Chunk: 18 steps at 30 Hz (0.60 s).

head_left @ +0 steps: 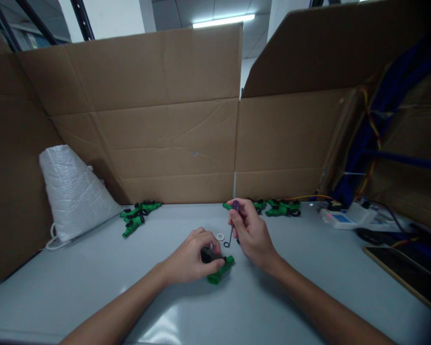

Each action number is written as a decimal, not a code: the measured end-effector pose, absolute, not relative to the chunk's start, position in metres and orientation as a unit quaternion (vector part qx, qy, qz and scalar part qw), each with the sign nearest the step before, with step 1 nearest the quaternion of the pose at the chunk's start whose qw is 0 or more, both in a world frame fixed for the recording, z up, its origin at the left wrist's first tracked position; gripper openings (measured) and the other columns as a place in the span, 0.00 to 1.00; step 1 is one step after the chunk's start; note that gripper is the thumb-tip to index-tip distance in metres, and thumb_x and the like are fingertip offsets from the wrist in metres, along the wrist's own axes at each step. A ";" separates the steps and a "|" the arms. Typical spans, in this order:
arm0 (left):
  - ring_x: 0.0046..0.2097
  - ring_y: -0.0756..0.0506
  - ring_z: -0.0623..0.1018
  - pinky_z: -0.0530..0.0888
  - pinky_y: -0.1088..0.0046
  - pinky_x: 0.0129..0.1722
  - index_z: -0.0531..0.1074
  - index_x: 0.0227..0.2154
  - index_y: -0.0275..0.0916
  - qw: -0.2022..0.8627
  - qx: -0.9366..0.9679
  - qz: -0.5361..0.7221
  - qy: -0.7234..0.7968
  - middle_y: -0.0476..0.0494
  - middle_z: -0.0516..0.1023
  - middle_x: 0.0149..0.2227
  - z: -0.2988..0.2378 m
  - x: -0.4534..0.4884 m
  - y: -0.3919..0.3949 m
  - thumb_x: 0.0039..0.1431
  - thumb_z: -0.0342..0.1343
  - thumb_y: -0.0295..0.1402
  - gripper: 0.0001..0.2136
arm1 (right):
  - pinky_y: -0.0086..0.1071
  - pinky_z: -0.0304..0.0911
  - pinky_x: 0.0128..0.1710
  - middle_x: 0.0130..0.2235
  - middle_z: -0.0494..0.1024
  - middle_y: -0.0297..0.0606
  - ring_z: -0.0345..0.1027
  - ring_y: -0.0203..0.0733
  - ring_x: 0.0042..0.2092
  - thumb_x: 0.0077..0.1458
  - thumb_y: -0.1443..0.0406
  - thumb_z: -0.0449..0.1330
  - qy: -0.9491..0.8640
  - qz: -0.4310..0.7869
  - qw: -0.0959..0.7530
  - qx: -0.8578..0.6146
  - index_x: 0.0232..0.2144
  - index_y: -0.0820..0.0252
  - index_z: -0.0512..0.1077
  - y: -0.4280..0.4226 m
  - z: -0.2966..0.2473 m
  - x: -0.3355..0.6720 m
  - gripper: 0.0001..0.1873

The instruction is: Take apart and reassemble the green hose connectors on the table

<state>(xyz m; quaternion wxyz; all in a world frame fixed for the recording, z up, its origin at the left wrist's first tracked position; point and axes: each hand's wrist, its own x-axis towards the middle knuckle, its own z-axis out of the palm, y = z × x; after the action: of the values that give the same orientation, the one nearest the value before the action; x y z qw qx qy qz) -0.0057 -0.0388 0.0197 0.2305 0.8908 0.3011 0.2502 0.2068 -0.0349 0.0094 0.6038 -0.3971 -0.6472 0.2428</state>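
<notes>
My left hand [197, 256] is closed around a green plastic fitting [219, 274] with a black part, low over the middle of the table. The fingers cover some of the fitting. In my right hand [251, 232] is a thin screwdriver-like tool [235, 206] with a purple handle, pinched upright with its metal shaft pointing down. Its tip is beside a small black O-ring [226, 244] on the table. A white ring [220, 237] lies just behind that O-ring. A small black piece, partly hidden, shows by my right fingers.
Green and black fittings lie at the back left [141, 213] and back right [283, 208]. A white wrapped bundle [75, 196] leans at left. Cardboard walls [165, 143] enclose the table [93, 287]. At right are a power strip [345, 218], cables and a dark panel [405, 273].
</notes>
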 end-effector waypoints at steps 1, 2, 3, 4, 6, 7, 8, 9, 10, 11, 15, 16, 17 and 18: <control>0.45 0.41 0.75 0.72 0.63 0.48 0.75 0.38 0.41 0.226 0.891 0.253 0.302 0.44 0.77 0.38 0.019 -0.006 -0.038 0.60 0.65 0.34 0.06 | 0.28 0.65 0.26 0.34 0.72 0.31 0.66 0.34 0.25 0.73 0.51 0.51 -0.660 0.239 0.595 -0.391 0.54 0.54 0.65 -0.037 0.008 0.204 0.17; 0.45 0.42 0.75 0.72 0.63 0.48 0.75 0.37 0.40 0.223 0.891 0.255 0.303 0.44 0.77 0.38 0.019 -0.006 -0.038 0.60 0.65 0.34 0.06 | 0.29 0.66 0.27 0.34 0.72 0.31 0.67 0.34 0.26 0.73 0.52 0.51 -0.670 0.234 0.587 -0.389 0.55 0.54 0.65 -0.040 0.006 0.202 0.17; 0.45 0.42 0.75 0.72 0.63 0.48 0.75 0.37 0.40 0.221 0.891 0.256 0.303 0.44 0.78 0.38 0.018 -0.006 -0.038 0.60 0.64 0.34 0.06 | 0.29 0.66 0.29 0.34 0.72 0.31 0.67 0.35 0.26 0.73 0.53 0.51 -0.678 0.229 0.581 -0.387 0.55 0.54 0.64 -0.042 0.004 0.200 0.16; 0.45 0.42 0.75 0.72 0.63 0.48 0.75 0.37 0.41 0.219 0.892 0.255 0.301 0.44 0.78 0.38 0.017 -0.006 -0.037 0.60 0.64 0.35 0.06 | 0.29 0.67 0.30 0.34 0.72 0.32 0.67 0.35 0.27 0.73 0.53 0.51 -0.684 0.222 0.578 -0.387 0.55 0.54 0.64 -0.044 0.003 0.198 0.16; 0.45 0.41 0.75 0.71 0.63 0.49 0.76 0.38 0.41 0.214 0.896 0.254 0.294 0.44 0.78 0.38 0.015 -0.005 -0.037 0.60 0.64 0.35 0.06 | 0.29 0.67 0.31 0.34 0.73 0.33 0.68 0.35 0.28 0.74 0.55 0.50 -0.690 0.214 0.576 -0.384 0.55 0.54 0.64 -0.047 0.001 0.195 0.15; 0.45 0.41 0.75 0.71 0.63 0.49 0.76 0.38 0.41 0.210 0.898 0.254 0.291 0.44 0.79 0.37 0.014 -0.005 -0.037 0.60 0.64 0.35 0.06 | 0.29 0.67 0.31 0.35 0.73 0.33 0.69 0.36 0.29 0.74 0.55 0.51 -0.691 0.211 0.576 -0.382 0.55 0.54 0.64 -0.048 0.000 0.194 0.14; 0.45 0.41 0.76 0.71 0.63 0.49 0.76 0.38 0.41 0.205 0.900 0.255 0.290 0.44 0.79 0.37 0.012 -0.005 -0.037 0.60 0.65 0.35 0.06 | 0.29 0.67 0.31 0.36 0.74 0.34 0.69 0.36 0.30 0.73 0.56 0.51 -0.693 0.208 0.576 -0.381 0.55 0.54 0.64 -0.049 0.000 0.193 0.14; 0.44 0.41 0.76 0.70 0.63 0.49 0.76 0.37 0.41 0.201 0.900 0.256 0.289 0.45 0.79 0.37 0.011 -0.005 -0.036 0.59 0.65 0.34 0.06 | 0.29 0.67 0.30 0.36 0.74 0.35 0.70 0.37 0.31 0.73 0.56 0.51 -0.693 0.208 0.576 -0.381 0.55 0.55 0.64 -0.050 0.000 0.192 0.14; 0.44 0.42 0.76 0.70 0.63 0.49 0.76 0.37 0.41 0.198 0.900 0.257 0.290 0.46 0.79 0.36 0.010 -0.005 -0.036 0.59 0.65 0.34 0.05 | 0.28 0.66 0.29 0.37 0.74 0.35 0.70 0.37 0.31 0.73 0.56 0.51 -0.693 0.208 0.575 -0.382 0.54 0.55 0.63 -0.050 0.000 0.191 0.14; 0.43 0.42 0.76 0.70 0.64 0.48 0.76 0.36 0.41 0.199 0.900 0.257 0.292 0.46 0.80 0.36 0.009 -0.004 -0.036 0.59 0.65 0.34 0.05 | 0.28 0.66 0.29 0.36 0.74 0.35 0.71 0.37 0.31 0.73 0.55 0.51 -0.692 0.210 0.574 -0.383 0.54 0.55 0.63 -0.051 0.000 0.190 0.14; 0.41 0.43 0.76 0.70 0.65 0.47 0.75 0.33 0.41 0.215 0.894 0.257 0.297 0.47 0.80 0.33 0.005 -0.004 -0.035 0.59 0.66 0.34 0.06 | 0.27 0.65 0.27 0.35 0.74 0.34 0.71 0.37 0.31 0.73 0.55 0.51 -0.694 0.222 0.563 -0.389 0.54 0.55 0.64 -0.052 0.000 0.189 0.14; 0.41 0.43 0.76 0.70 0.65 0.47 0.74 0.32 0.40 0.220 0.893 0.257 0.296 0.47 0.80 0.33 0.005 -0.003 -0.034 0.59 0.66 0.34 0.06 | 0.27 0.65 0.27 0.34 0.74 0.34 0.71 0.37 0.30 0.73 0.55 0.51 -0.696 0.224 0.560 -0.390 0.54 0.54 0.64 -0.052 -0.001 0.189 0.14; 0.41 0.44 0.76 0.70 0.65 0.47 0.74 0.31 0.40 0.225 0.892 0.259 0.294 0.47 0.80 0.33 0.004 -0.003 -0.033 0.59 0.66 0.34 0.07 | 0.27 0.65 0.27 0.34 0.74 0.34 0.71 0.37 0.30 0.73 0.55 0.51 -0.698 0.225 0.555 -0.392 0.54 0.54 0.64 -0.053 -0.001 0.189 0.13; 0.41 0.44 0.76 0.70 0.65 0.47 0.73 0.30 0.40 0.229 0.892 0.261 0.290 0.47 0.80 0.33 0.003 -0.003 -0.033 0.60 0.65 0.34 0.08 | 0.27 0.65 0.27 0.34 0.74 0.34 0.71 0.37 0.30 0.73 0.55 0.51 -0.700 0.225 0.551 -0.394 0.53 0.54 0.63 -0.053 -0.002 0.189 0.13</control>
<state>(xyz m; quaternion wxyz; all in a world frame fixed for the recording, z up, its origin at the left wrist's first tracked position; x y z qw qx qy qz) -0.0032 -0.0327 0.0029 0.2290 0.8919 0.2898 0.2609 0.1892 -0.0527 -0.0016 0.5509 -0.3942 -0.7003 0.2252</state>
